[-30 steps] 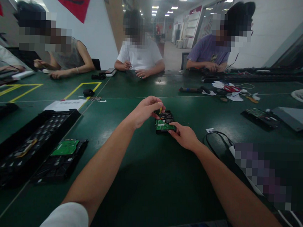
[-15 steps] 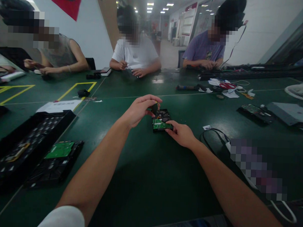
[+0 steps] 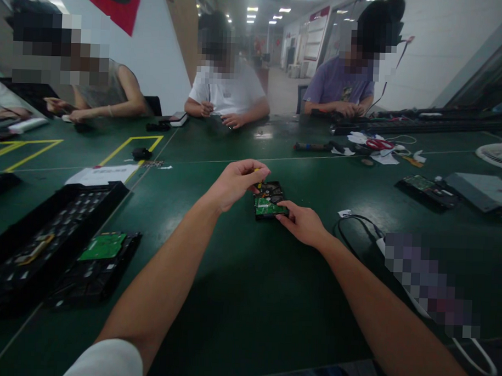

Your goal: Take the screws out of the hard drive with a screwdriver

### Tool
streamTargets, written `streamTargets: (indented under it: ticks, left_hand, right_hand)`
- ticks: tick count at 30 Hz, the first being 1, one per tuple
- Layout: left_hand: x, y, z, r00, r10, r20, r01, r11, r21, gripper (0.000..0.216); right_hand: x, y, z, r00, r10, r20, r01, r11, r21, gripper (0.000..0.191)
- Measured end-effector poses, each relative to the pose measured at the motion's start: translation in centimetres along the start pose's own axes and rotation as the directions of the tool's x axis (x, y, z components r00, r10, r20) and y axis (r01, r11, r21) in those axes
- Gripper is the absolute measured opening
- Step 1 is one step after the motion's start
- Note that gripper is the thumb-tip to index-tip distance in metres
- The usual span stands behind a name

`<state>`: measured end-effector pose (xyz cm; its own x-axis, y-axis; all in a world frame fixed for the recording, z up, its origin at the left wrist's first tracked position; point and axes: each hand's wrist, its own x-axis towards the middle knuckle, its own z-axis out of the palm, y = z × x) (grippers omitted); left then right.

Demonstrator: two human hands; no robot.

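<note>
A black hard drive with a green circuit board (image 3: 266,206) lies flat on the green table in front of me. My left hand (image 3: 237,182) is closed over a small screwdriver (image 3: 257,184) with some yellow on its handle, just above the drive's left side. The fingers hide much of the tool, and whether its tip touches the drive cannot be made out. At the drive's right edge, my right hand (image 3: 301,220) grips the casing between thumb and fingers.
Left of my arm lie another hard drive (image 3: 102,259) and a long black tray (image 3: 9,273). On the right are a cable (image 3: 359,218), a third drive (image 3: 427,191) and a grey metal box (image 3: 481,190). Several people sit across the table, hands at work.
My left hand has turned slightly around the screwdriver, and its dark handle is now more covered by the fingers. The right hand keeps its hold on the drive. The view has shifted a little.
</note>
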<state>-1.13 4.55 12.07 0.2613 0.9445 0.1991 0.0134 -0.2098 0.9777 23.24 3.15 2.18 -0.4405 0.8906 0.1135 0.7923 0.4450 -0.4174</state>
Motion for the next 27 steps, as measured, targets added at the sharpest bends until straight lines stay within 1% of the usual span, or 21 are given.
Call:
streamTargets:
  ticks: [3, 6, 9, 12, 16, 19, 24, 27]
  left_hand:
    - [0.1, -0.1, -0.3, 1.0, 0.008, -0.025, -0.007, 0.999, 0.047, 0.028]
    - [0.0, 0.0, -0.5, 1.0, 0.007, 0.017, -0.009, 0.998, 0.062, 0.028]
    - [-0.2, 0.4, -0.3, 0.995, -0.021, 0.095, 0.02, 1.0, 0.016, 0.025]
    - [-0.4, 0.7, 0.2, 0.991, -0.065, 0.12, 0.074, 0.995, -0.071, 0.024]
    - [-0.4, 0.9, 0.4, 0.993, -0.088, 0.075, 0.098, 0.984, -0.152, 0.017]
    - [-0.3, 0.9, 0.2, 0.996, -0.081, 0.044, 0.086, 0.986, -0.14, 0.012]
    - [-0.1, 0.9, -0.2, 0.998, -0.055, -0.014, 0.054, 0.997, -0.051, 0.017]
    - [0.0, 0.6, -0.3, 0.998, -0.059, 0.006, 0.059, 0.992, -0.114, 0.019]
  right_hand:
    - [0.0, 0.1, 0.0, 1.0, -0.002, -0.004, 0.002, 1.0, -0.002, 0.039]
    - [0.0, 0.3, 0.0, 1.0, -0.009, -0.008, 0.009, 1.0, -0.001, 0.039]
    - [0.1, 0.4, 0.1, 1.0, -0.01, -0.002, 0.01, 1.0, -0.003, 0.04]
    - [0.1, 0.3, 0.2, 1.0, -0.002, 0.0, 0.002, 1.0, -0.009, 0.041]
    - [0.1, 0.3, 0.2, 1.0, -0.002, -0.008, 0.002, 1.0, -0.022, 0.041]
    - [0.1, 0.2, 0.2, 1.0, -0.001, -0.013, 0.001, 1.0, -0.024, 0.041]
    - [0.1, 0.3, 0.1, 1.0, -0.003, -0.007, 0.003, 1.0, -0.023, 0.041]
    - [0.1, 0.3, 0.1, 1.0, -0.009, -0.011, 0.009, 1.0, -0.017, 0.042]
